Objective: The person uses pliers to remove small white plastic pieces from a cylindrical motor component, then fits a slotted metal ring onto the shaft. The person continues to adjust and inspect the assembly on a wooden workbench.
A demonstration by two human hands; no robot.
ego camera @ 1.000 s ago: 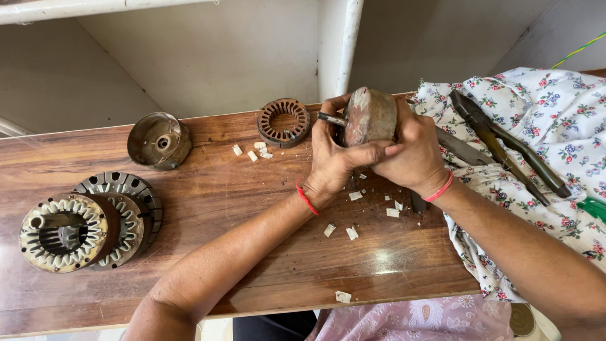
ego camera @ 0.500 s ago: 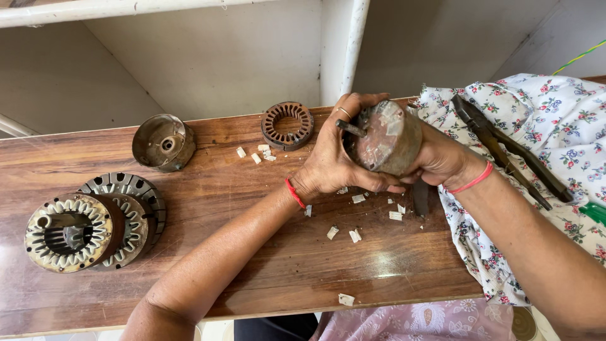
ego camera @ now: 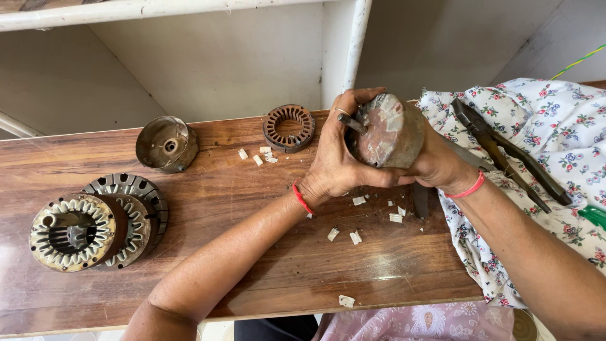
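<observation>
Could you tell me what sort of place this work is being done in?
Probably a small motor repair bench. Both hands, left hand and right hand, grip a rusty motor part over a wooden bench. Slotted stator cores and pliers on a floral cloth lie nearby.

Left hand (ego camera: 338,158), right hand (ego camera: 435,161), both clasped.

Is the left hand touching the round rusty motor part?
Touching: the head view shows the left hand wrapped against the round rusty motor part, fingers on its face.
</observation>
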